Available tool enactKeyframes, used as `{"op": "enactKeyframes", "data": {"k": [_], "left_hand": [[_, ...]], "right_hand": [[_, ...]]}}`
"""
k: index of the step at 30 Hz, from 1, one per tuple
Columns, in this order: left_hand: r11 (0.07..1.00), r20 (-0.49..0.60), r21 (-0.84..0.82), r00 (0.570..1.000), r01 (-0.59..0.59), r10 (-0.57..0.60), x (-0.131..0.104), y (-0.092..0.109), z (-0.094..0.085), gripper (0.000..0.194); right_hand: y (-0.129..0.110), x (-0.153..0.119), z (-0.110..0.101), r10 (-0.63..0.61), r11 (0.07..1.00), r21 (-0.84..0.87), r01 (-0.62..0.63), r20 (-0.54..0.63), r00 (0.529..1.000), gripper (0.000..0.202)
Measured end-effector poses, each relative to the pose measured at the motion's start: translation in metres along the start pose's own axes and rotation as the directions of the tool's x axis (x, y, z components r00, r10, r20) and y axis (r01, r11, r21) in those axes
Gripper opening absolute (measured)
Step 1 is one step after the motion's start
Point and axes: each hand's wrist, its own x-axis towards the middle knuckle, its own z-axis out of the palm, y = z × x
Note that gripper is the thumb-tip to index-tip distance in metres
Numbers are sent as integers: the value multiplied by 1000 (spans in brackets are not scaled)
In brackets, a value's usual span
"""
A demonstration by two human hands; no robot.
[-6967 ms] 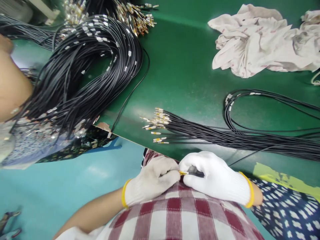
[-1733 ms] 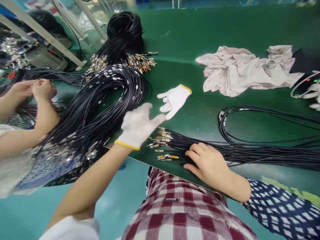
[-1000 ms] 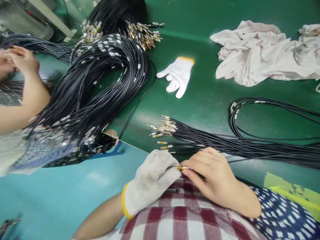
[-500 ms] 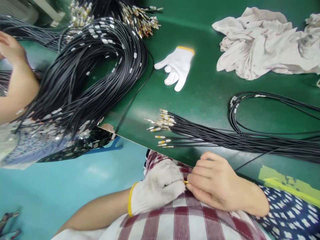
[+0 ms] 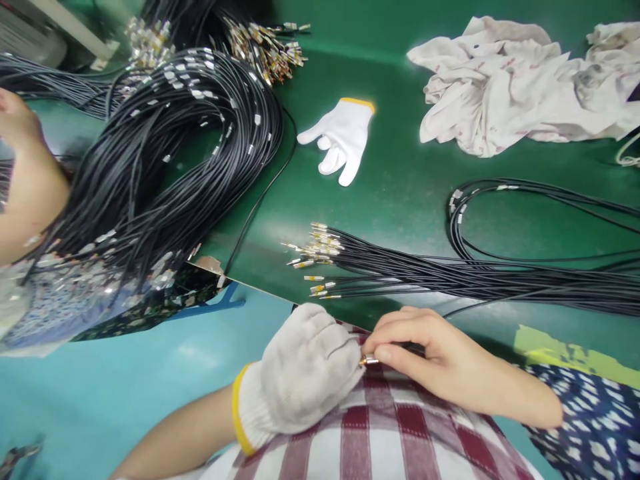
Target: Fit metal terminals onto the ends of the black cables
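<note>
My left hand (image 5: 305, 370) wears a white knit glove with a yellow cuff; its fingers are curled closed around the tip of a cable end (image 5: 369, 361). Between the two hands, the cable end shows a small silver and copper-coloured piece. My bare right hand (image 5: 425, 350) pinches that same end between thumb and fingers, from the right. Both hands are close together in front of a red-and-white checked apron (image 5: 380, 427), just below the table edge. The cable's run behind my right hand is mostly hidden.
A bundle of black cables (image 5: 425, 270) with metal ends lies on the green table (image 5: 390, 200). A white glove (image 5: 345, 137), crumpled cloth (image 5: 500, 93) and a large cable coil (image 5: 270, 127) lie farther back. Another person's arm (image 5: 30, 187) is at left.
My left hand has turned so its glove back faces up and shifted slightly left. My right hand's thumb now lies along the cable end, more of which shows. The view has shifted slightly.
</note>
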Motion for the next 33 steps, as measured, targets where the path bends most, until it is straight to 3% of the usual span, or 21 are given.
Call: {"op": "enactKeyframes", "data": {"k": [6,11,15,19,25,28,31,33], "left_hand": [[1000,-3,-11,1000,-28,28,1,1,1,25],[986,0,-168,1000,-11,11,-4,-3,6,20],[977,13,-213,1000,-13,16,-8,-3,12,19],[942,63,-333,996,-32,56,-9,0,19,16],[821,220,-564,975,92,42,-13,1,34,19],[770,241,-620,971,149,7,-10,2,37,21],[635,185,-756,982,156,-21,-3,4,36,25],[534,214,-818,975,212,-58,-1,6,33,26]], "right_hand": [[0,2,-1,-176,959,-228,167,-21,984,8],[0,5,-3,-200,978,-69,199,-7,980,12],[-2,14,-9,-170,983,-47,178,127,977,8],[7,21,-11,-199,980,33,197,275,941,9],[31,17,-3,-138,959,281,31,370,919,14],[38,14,-1,-125,934,357,-27,396,910,12],[42,14,0,-115,906,417,-71,405,907,15],[43,15,-1,-107,889,448,-97,408,907,19]]}}
